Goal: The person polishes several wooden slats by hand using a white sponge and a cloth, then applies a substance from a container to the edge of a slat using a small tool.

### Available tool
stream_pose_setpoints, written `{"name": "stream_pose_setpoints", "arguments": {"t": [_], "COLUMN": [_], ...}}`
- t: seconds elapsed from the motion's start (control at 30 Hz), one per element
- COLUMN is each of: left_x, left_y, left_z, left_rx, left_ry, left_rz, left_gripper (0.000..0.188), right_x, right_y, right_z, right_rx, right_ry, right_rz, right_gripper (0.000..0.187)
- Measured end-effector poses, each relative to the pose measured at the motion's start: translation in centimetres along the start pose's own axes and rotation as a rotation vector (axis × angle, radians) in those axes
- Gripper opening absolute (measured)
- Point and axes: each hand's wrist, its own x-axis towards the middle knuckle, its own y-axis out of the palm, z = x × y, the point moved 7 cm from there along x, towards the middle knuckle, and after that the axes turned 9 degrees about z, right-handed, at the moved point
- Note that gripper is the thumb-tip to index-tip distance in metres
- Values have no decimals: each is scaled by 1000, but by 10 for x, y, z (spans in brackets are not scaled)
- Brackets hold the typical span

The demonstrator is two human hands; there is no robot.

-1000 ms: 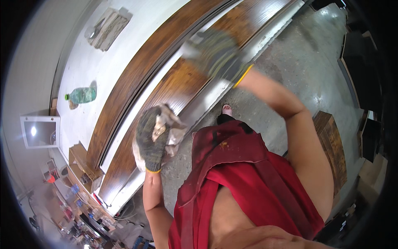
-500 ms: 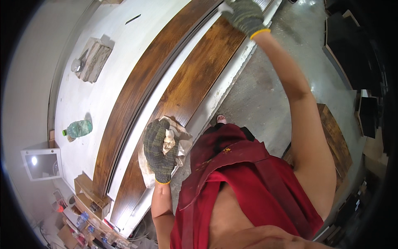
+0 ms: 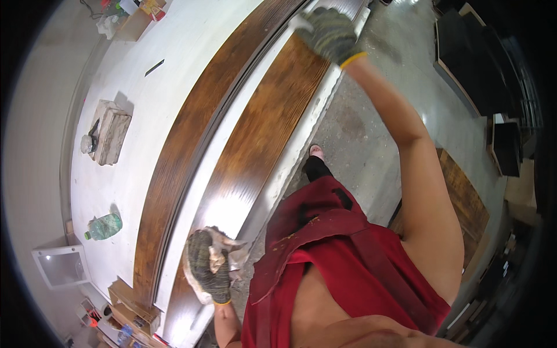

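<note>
The step in hand, as I judge it, is rubbing down the face of the nearer brown plank, which lies on the white table along your near edge. At far left, a green bottle lies on its side, with a pale block farther off; both are well apart from your hands. Right of them runs the farther brown plank, beside the nearer one with a white strip between. Your gloved left hand rests at the near left end of the nearer plank, fingers curled together on a crumpled whitish cloth, some of it bunched out by the thumb; the fingertips themselves are hidden. On the right, at the plank's far end, your gloved right hand reaches out with its fingers close together, seemingly clamped on a small pale piece; it is too blurred to tell what it is, or how hard it presses. The next move seems to call for an even stroke along the grain with your right hand, while your left keeps clear of its path and bears on the plank.
</note>
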Motion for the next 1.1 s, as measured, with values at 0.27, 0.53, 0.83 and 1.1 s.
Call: {"name": "stream_pose_setpoints", "arguments": {"t": [0.27,0.53,0.83,1.1], "left_x": [74,221,242,285], "left_y": [83,226,243,277], "left_z": [-77,-183,-201,-208], "left_rx": [73,528,496,477], "left_ry": [189,471,588,660], "left_rz": [50,298,397,430], "left_gripper": [56,50,60,58], "right_x": [20,47,147,68], "right_y": [15,13,45,5], "right_z": [-29,-56,-193,-102], "right_rx": [369,340,183,311], "right_ry": [-307,-375,-102,-460], "right_rz": [-166,-217,-317,-463], "right_gripper": [56,41,49,41]}}
